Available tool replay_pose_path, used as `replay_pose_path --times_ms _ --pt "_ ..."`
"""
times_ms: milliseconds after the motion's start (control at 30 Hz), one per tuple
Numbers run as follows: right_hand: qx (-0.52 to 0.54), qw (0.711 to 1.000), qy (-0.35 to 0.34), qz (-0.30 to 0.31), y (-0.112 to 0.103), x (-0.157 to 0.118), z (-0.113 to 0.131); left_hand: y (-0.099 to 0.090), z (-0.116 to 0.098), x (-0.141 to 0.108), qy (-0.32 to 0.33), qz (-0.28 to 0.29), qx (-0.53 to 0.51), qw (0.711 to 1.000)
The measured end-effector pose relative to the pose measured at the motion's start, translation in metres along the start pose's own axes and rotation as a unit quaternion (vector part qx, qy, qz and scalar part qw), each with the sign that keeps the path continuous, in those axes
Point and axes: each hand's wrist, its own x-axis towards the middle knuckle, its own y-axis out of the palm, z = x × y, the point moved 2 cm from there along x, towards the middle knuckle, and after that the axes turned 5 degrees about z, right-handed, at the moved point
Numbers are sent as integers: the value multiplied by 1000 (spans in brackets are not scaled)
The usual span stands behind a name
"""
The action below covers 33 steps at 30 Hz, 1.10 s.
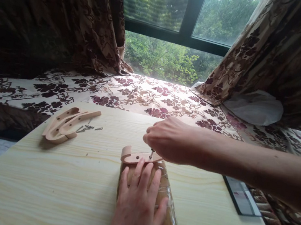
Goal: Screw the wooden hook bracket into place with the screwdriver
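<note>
A pale wooden hook (132, 157) with a curled end lies across the far end of a brown block (170, 224) wrapped in clear plastic or tape. My left hand (138, 205) rests flat on the block, fingers spread, with some fingertips touching the hook's near edge. Above the hook, my right hand (171, 137) is closed in a fist around a screwdriver (152, 153). Its thin metal shaft points down at the hook, right of a dark screw hole. The fist hides the handle.
More wooden hooks (62, 124) lie at the table's far left, beside several loose screws (86, 128). A dark-edged flat tray or device (241, 198) sits at the right of the wood-grain table (66, 191). Behind are a floral-covered ledge (142, 95), curtains and a white plastic bag (256, 107).
</note>
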Motion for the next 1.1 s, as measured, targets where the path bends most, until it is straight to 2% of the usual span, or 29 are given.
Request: replay_pose_path --times_ms 200,367,467,667,733,933,1000,1100 --pt "13 999 25 -15 14 2 -1 3 2 0 2 -6 1 1000" --pt "28 998 61 0 8 1 -3 2 1 0 3 -10 1 1000" --pt "35 999 37 6 4 -4 -6 1 1 0 4 -14 4 1000" --pt "30 998 -50 -39 6 -6 -6 2 2 -1 7 -10 10 1000" --pt "31 999 -29 -28 8 -3 -4 3 3 -1 9 -9 14 1000" --pt "39 993 101 -39 10 7 -8 4 5 -2 13 -8 24 1000" --pt "47 994 91 -28 9 4 -11 3 4 -3 12 -8 24 1000" --pt "57 998 37 -14 6 -4 -14 3 3 -3 13 -7 20 1000"
